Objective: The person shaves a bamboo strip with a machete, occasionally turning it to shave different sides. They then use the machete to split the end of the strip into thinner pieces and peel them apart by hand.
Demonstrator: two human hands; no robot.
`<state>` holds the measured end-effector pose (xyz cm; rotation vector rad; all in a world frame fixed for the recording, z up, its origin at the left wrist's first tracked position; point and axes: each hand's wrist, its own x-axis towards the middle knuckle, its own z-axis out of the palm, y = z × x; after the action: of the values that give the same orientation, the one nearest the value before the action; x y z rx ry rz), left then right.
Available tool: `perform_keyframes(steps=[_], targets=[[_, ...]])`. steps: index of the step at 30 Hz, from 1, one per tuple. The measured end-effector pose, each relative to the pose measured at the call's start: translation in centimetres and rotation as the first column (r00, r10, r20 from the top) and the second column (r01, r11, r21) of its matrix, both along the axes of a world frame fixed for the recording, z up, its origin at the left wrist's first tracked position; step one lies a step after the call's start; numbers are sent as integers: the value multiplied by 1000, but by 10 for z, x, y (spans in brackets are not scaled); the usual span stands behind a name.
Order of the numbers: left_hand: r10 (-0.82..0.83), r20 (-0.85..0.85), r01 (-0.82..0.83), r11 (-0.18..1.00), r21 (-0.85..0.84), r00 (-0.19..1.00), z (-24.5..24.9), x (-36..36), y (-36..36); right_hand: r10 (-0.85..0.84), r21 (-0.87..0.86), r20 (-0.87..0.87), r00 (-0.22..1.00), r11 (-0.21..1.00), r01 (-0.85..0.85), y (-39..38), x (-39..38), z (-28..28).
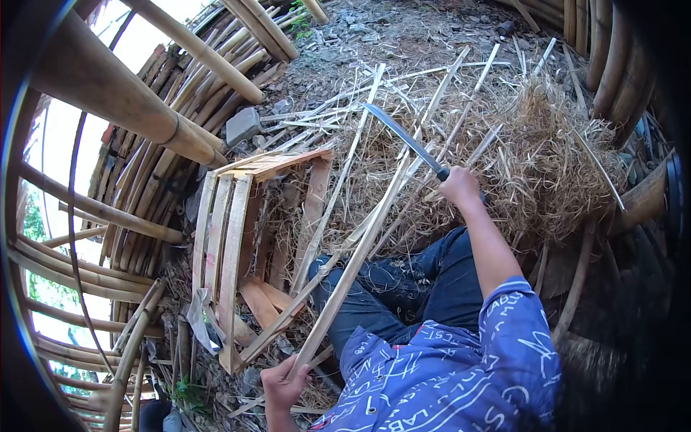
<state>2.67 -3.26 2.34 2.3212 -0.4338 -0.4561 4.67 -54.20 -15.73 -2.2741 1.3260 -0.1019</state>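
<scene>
My left hand [284, 381], at the bottom, grips the near end of a long split bamboo strip [341, 286], which slants up and away across my lap. My right hand [459, 186] is closed around the dark handle of a long knife [407, 137]. Its blade points up and left, overlapping the strip's far part in this view. Another bamboo strip [282, 325] lies beside the held one, over the left knee. Bits of shaving cling to my dark trousers [381, 288].
Left of my legs a slatted wooden crate [224, 245] stands on its side. A heap of fibrous shavings [540, 165] and several loose strips [360, 137] cover the ground ahead. Bamboo poles [122, 79] line the left, with a grey block [242, 127] near them.
</scene>
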Motion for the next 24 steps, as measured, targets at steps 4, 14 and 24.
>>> perform_keyframes(steps=[4, 14, 24], targets=[[-15, 107, 5, 995, 95, 994, 17, 5, -6, 104, 4, 144, 984, 994, -106, 42, -14, 8], [-206, 280, 141, 962, 234, 938, 24, 1, -7, 129, 74, 93, 987, 988, -136, 33, -15, 25], [-162, 343, 90, 972, 218, 925, 33, 7, -13, 287, -83, 69, 955, 956, -282, 70, -37, 43]])
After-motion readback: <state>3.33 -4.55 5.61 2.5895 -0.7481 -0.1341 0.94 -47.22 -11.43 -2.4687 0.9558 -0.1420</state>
